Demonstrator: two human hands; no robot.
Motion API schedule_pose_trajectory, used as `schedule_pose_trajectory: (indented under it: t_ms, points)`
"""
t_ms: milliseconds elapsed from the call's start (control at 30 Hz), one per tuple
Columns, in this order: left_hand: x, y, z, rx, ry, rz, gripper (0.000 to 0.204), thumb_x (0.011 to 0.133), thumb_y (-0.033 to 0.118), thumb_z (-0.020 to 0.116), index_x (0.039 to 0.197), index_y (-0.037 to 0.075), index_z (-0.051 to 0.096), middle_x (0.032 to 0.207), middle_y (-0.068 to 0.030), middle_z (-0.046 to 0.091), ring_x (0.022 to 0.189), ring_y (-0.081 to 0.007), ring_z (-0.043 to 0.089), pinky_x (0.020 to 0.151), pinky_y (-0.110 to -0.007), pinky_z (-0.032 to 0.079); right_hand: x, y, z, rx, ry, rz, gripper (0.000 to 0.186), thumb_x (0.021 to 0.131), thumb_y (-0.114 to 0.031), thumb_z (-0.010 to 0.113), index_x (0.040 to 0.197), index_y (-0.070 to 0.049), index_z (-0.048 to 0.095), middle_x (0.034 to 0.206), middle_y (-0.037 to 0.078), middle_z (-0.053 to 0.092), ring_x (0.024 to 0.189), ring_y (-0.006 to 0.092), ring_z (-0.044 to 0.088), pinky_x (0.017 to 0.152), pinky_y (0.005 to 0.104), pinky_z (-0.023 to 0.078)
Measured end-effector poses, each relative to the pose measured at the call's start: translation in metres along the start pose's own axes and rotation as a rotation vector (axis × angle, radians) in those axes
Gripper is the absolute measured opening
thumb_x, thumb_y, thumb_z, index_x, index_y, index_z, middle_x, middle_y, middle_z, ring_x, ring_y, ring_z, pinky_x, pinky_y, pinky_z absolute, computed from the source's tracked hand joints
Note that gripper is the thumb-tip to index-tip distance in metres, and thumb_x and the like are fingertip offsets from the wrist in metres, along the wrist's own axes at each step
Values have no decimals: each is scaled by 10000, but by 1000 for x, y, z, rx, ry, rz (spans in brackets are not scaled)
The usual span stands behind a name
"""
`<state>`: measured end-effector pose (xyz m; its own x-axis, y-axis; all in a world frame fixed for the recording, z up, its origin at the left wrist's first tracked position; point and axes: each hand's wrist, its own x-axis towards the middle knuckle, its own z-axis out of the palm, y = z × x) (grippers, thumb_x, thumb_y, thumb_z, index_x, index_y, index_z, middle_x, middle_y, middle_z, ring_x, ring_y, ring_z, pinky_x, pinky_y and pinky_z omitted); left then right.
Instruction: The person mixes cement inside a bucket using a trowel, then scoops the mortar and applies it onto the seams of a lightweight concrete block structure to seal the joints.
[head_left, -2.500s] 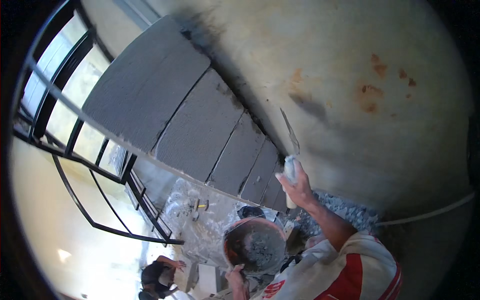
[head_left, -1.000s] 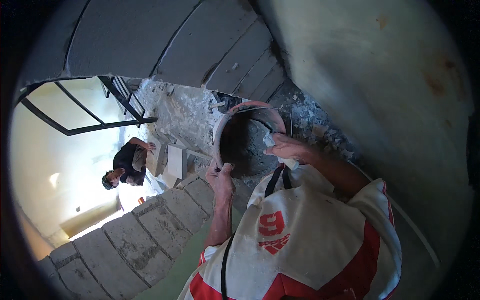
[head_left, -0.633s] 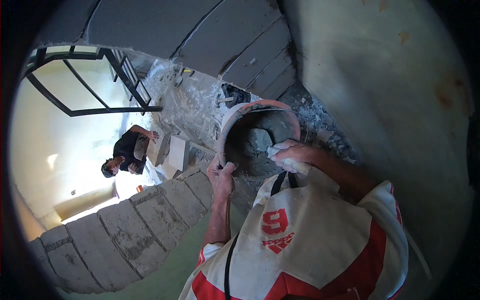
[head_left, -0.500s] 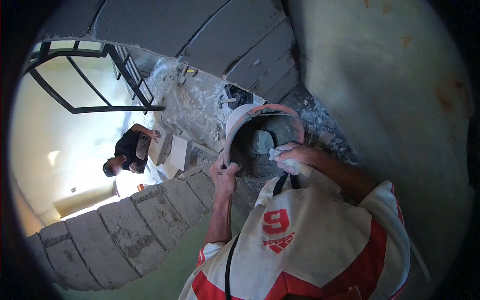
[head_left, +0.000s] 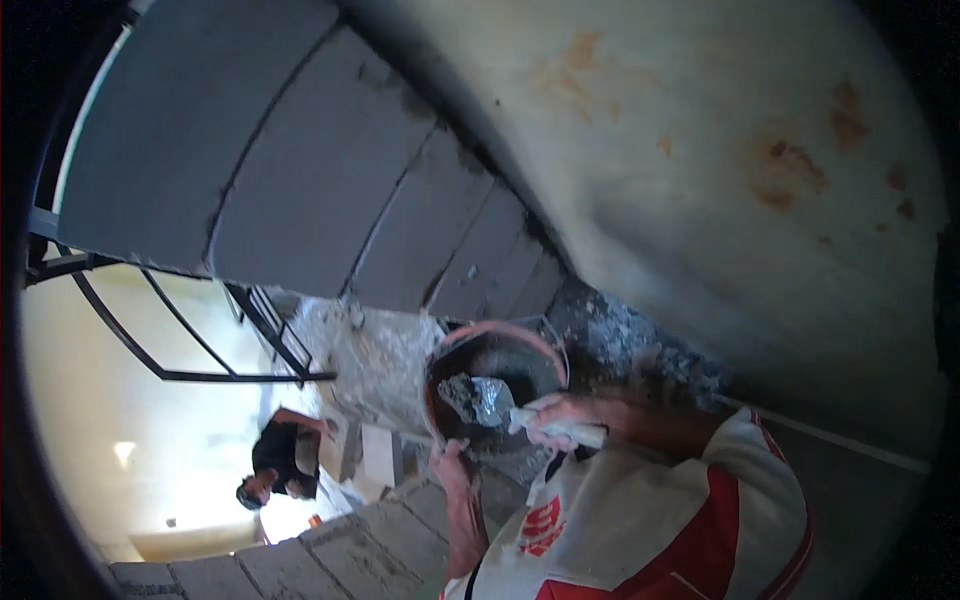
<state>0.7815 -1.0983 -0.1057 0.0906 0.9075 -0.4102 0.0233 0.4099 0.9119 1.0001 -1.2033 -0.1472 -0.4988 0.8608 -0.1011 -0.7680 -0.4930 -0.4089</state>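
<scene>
A round bucket [head_left: 487, 330] with a pinkish, mortar-smeared rim is in front of me, its inside dark and partly shadowed. My left hand [head_left: 455, 466] is closed on its near left rim. In my right hand [head_left: 563, 418] is the pale, wrapped-looking handle of a trowel [head_left: 492, 402], whose wet, shiny blade points left over the bucket's opening. A lump of grey mortar [head_left: 459, 396] sits at the far end of the blade. How deep the mortar in the bucket reaches I cannot tell.
Grey block courses [head_left: 290, 180] rise ahead, meeting a stained plaster wall [head_left: 700, 150] on the right. A low block wall [head_left: 350, 555] runs at lower left. Beyond it another person [head_left: 285, 462] is beside pale blocks [head_left: 379, 455], below a black metal frame [head_left: 240, 376].
The trowel blade has turned left and now carries a lump of mortar. My left hand stays on the bucket rim. The whole view has shifted, with the bucket lower in it.
</scene>
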Motion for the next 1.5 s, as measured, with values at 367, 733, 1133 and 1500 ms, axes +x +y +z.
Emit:
schedule_pose_trajectory:
  t_ms: [367, 733, 1133, 1500]
  points:
    - [25, -9, -20, -64, 33, -21, 231, 644, -70, 532, 857, 11, 569, 729, 2, 484, 646, -124, 451, 575, -271, 337, -50, -102, 96, -193, 239, -716, 608, 821, -246, 611, 1272, 70, 352, 793, 103, 525, 491, 125, 513, 421, 251, 432]
    - [31, -12, -51, 12, 145, -2, 93, 665, -14, 572, 716, 59, 545, 575, 26, 429, 466, -97, 398, 430, -258, 274, 6, -187, 137, -478, 1249, -2216, 558, 844, -54, 562, 1308, 64, 275, 1003, 206, 515, 728, 215, 542, 604, 309, 481]
    - [29, -14, -57, 30, 118, -25, 171, 647, -43, 594, 806, 16, 572, 671, -15, 524, 584, -142, 505, 535, -278, 394, 60, -159, 65, -1388, 1229, -1543, 402, 837, -190, 654, 1118, 2, 440, 884, 228, 564, 785, 364, 595, 638, 452, 480]
    - [35, -9, -12, 6, -14, -63, 208, 662, -36, 583, 863, 17, 566, 721, -9, 523, 634, -126, 491, 587, -266, 388, -23, -41, -12, -849, 1119, -903, 459, 805, -198, 695, 1153, -2, 468, 864, 118, 555, 791, 185, 548, 687, 340, 460]
